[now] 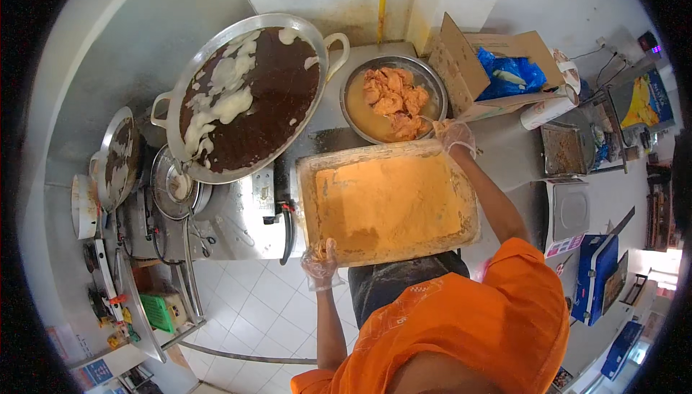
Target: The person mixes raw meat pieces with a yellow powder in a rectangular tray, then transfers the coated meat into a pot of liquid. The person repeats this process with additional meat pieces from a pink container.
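Observation:
A large shallow tray [469, 215], its floor covered with orange-tinted powder [389, 205], lies in front of me, its near edge past the counter's edge. My left hand [320, 264], in a clear plastic glove, grips its near left corner. My right hand [456, 135], gloved the same way, is at the far right corner and appears to hold the rim there; its fingertips are close to the bowl. That round metal bowl [348, 118] stands just beyond the tray. Orange-coated pieces of raw meat, probably chicken [394, 96], sit in its cloudy liquid.
A wide two-handled pan [281, 123] of dark oil with pale foam stands at the left. Farther left are a second pan [116, 161] and a strainer [175, 183]. A cardboard box [459, 69] with blue plastic, a paper roll [549, 107] and a metal tray [565, 148] are at the right.

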Available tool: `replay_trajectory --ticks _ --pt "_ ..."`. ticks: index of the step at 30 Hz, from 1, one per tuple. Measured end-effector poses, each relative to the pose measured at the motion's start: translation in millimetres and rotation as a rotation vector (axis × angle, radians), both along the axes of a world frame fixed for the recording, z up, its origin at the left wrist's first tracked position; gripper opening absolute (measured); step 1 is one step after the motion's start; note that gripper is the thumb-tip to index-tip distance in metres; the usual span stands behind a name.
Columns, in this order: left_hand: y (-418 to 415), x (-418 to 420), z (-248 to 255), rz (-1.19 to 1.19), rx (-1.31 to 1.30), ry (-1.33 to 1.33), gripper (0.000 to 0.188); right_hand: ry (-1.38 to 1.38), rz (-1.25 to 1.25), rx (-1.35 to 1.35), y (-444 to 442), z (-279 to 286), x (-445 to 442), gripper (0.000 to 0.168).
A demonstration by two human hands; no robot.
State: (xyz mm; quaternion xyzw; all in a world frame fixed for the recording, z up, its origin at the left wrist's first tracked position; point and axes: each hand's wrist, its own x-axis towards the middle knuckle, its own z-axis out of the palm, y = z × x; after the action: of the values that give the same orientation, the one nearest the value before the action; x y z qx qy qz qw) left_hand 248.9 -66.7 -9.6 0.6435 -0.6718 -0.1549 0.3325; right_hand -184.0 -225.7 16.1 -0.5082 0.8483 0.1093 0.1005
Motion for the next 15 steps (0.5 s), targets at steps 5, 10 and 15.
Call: replay_trajectory --ticks 5,10,15 --pt "-1.9 -1.9 0.0 -0.014 -0.065 -0.007 0.023 -0.008 -0.003 0.013 9.8 -3.2 -13.4 0.036" --pt "0.4 -0.4 -8.4 0.016 -0.006 0.075 0.024 0.011 0.011 0.021 10.2 3.9 -18.3 0.035" --pt "0.2 2.6 -10.0 -0.025 -0.073 -0.031 0.023 -0.199 -0.07 -0.138 7.9 0.6 -31.9 0.039"
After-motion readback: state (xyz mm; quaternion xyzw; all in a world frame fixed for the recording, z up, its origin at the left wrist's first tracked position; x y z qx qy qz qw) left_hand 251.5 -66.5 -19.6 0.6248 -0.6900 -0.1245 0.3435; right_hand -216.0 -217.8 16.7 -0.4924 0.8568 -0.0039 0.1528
